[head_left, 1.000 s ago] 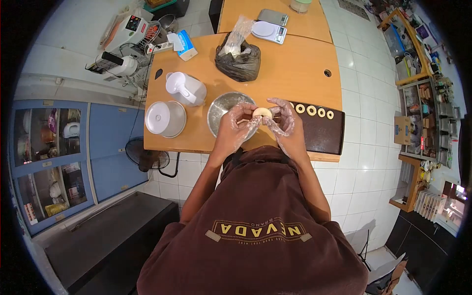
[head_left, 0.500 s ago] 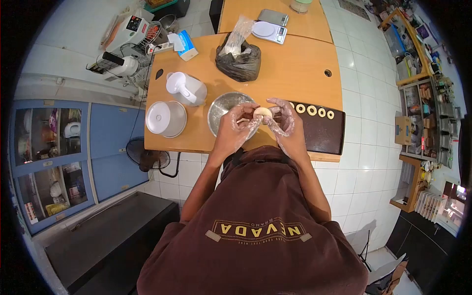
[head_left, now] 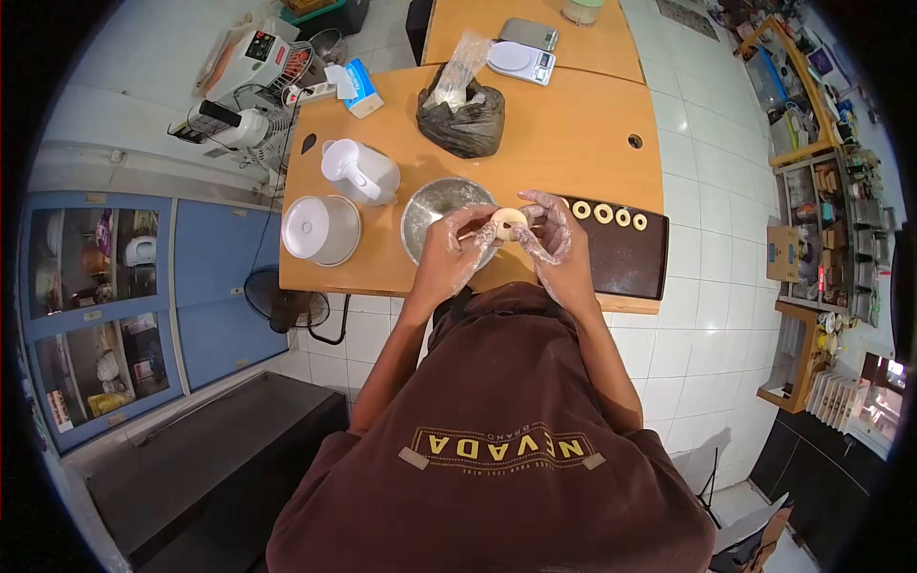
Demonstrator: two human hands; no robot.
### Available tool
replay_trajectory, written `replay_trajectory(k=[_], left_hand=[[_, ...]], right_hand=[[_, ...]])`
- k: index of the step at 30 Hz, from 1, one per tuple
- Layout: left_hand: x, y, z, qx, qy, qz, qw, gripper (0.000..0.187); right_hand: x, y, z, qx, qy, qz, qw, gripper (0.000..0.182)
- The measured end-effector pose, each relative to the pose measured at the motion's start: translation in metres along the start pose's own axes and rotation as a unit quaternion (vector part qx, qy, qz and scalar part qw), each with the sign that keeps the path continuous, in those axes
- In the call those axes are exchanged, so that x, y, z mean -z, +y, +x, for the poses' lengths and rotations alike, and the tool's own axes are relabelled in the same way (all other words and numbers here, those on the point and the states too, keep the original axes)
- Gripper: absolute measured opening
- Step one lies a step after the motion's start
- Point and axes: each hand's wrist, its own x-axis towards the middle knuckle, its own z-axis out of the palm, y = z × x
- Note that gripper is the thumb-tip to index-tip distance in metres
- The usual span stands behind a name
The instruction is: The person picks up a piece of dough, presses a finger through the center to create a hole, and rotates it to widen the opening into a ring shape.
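Note:
A pale dough ring (head_left: 508, 218) with a hole in its middle is held up between both hands. My left hand (head_left: 457, 246), dusted with white flour, grips its left side with the fingertips. From the right, my right hand (head_left: 558, 241), also floury, pinches the same ring. Behind my left hand stands a metal bowl (head_left: 427, 207), partly covered by that hand. To the right of my right hand, a dark tray (head_left: 630, 258) carries several dough rings (head_left: 604, 214) in a row along its far side.
A white lidded container (head_left: 322, 231) and a white pitcher (head_left: 361, 172) stand on the left of the table. Farther back are a black plastic bag (head_left: 460, 124), a blue tissue box (head_left: 362, 89) and a white scale (head_left: 522, 61). A fan (head_left: 287, 298) is below the left edge.
The dough piece has been turned between the fingers, and its hole now shows clearly. My left fingers have shifted slightly on it. The view has moved a little.

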Motion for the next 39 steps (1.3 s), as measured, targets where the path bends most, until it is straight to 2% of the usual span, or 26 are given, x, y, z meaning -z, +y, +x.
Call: replay_trajectory(k=[2, 5, 14, 17, 20, 26, 35, 39], left_hand=[[0.000, -0.004, 0.000, 0.004, -0.005, -0.017, 1.000, 0.026], [-0.003, 0.002, -0.002, 0.011, 0.011, 0.041, 0.999, 0.026], [-0.003, 0.006, -0.007, -0.057, 0.054, 0.201, 0.976, 0.027], [0.001, 0.000, -0.007, -0.097, 0.049, 0.248, 0.963, 0.029], [0.001, 0.006, -0.010, -0.088, 0.049, 0.257, 0.961, 0.030], [0.007, 0.000, -0.010, 0.013, 0.009, 0.082, 0.997, 0.031], [0.005, 0.002, -0.011, 0.057, -0.014, -0.105, 0.993, 0.039], [0.005, 0.006, -0.012, 0.031, -0.020, -0.114, 0.993, 0.039]], right_hand=[[0.001, 0.002, 0.000, -0.005, 0.001, 0.008, 1.000, 0.041], [0.002, 0.007, -0.001, 0.001, -0.003, 0.010, 1.000, 0.042], [-0.001, 0.008, -0.002, -0.005, -0.022, 0.050, 0.999, 0.043], [-0.002, 0.009, -0.003, -0.016, -0.027, 0.041, 0.999, 0.044], [-0.002, 0.005, -0.003, -0.033, -0.050, -0.004, 0.998, 0.045], [-0.002, 0.008, -0.005, -0.024, -0.036, 0.012, 0.999, 0.047], [-0.008, 0.014, -0.005, -0.018, -0.004, 0.020, 1.000, 0.044], [-0.008, 0.014, -0.005, -0.036, -0.021, -0.001, 0.999, 0.047]])
